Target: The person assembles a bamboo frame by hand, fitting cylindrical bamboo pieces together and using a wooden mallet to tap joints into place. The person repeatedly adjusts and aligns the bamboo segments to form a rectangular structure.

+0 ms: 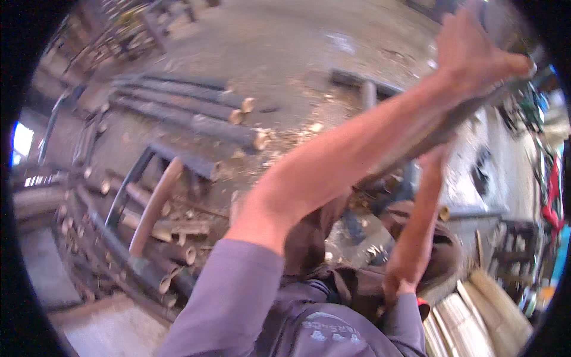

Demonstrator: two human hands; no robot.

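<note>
Your largest surface is the dusty grey-brown floor [279, 44], spreading across the room from 10 o'clock through 12 to 1, with clutter crowding its edges. From 8 to 9 o'clock you have a heap of poles [110, 235], dark-skinned and pale at the sawn ends, lying at mixed angles. Farther out, at 10 o'clock, several long poles [184, 105] rest side by side on the ground, their light ends turned toward the middle. A pale grey slab [505, 154] stretches at 3 o'clock, beside the crowded right edge of the room.

Your own dark pole [455, 116] slants from near the centre up toward 2 o'clock, passing beneath your left forearm. At 4 o'clock, pale slats [476, 315] lie close together by your right sleeve. Between 8 and 9, a smooth wooden bar [156, 205] leans over the heap.

Your left hand [476, 56] is on the pole's upper part at 2 o'clock; your right hand [437, 156] meets it lower, near 3. Blur and overlap hide both sets of fingers, so I cannot tell how tightly either grips. Smallest, wood shavings [303, 132] litter the ground around 12 o'clock.
</note>
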